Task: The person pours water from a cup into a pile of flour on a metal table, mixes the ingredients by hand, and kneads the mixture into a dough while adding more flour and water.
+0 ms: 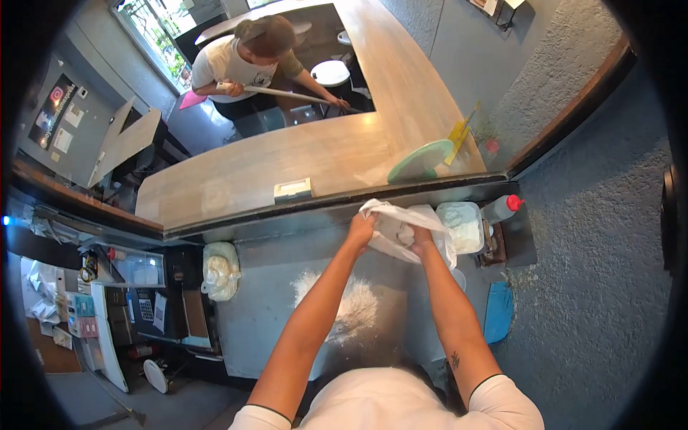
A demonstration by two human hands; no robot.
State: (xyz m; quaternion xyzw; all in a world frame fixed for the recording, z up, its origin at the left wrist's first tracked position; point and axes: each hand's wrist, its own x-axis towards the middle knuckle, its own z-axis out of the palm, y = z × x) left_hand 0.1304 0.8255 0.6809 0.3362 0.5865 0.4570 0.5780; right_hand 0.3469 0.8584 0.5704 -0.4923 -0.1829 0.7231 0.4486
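Note:
Both my hands hold a white plastic bag (390, 218) at the back of the grey work surface (265, 315). My left hand (360, 228) grips the bag's left edge. My right hand (421, 239) is pushed in under the bag's right side, its fingers partly hidden by the plastic. A heap of white flour (355, 304) lies on the surface below my forearms.
A clear tub of white powder (462, 226) and a red-capped bottle (502, 208) stand right of the bag. A tied bag (220, 269) sits at the left edge, a blue cloth (499, 312) at the right. Beyond the wooden counter (301, 154) a person holds a long stick.

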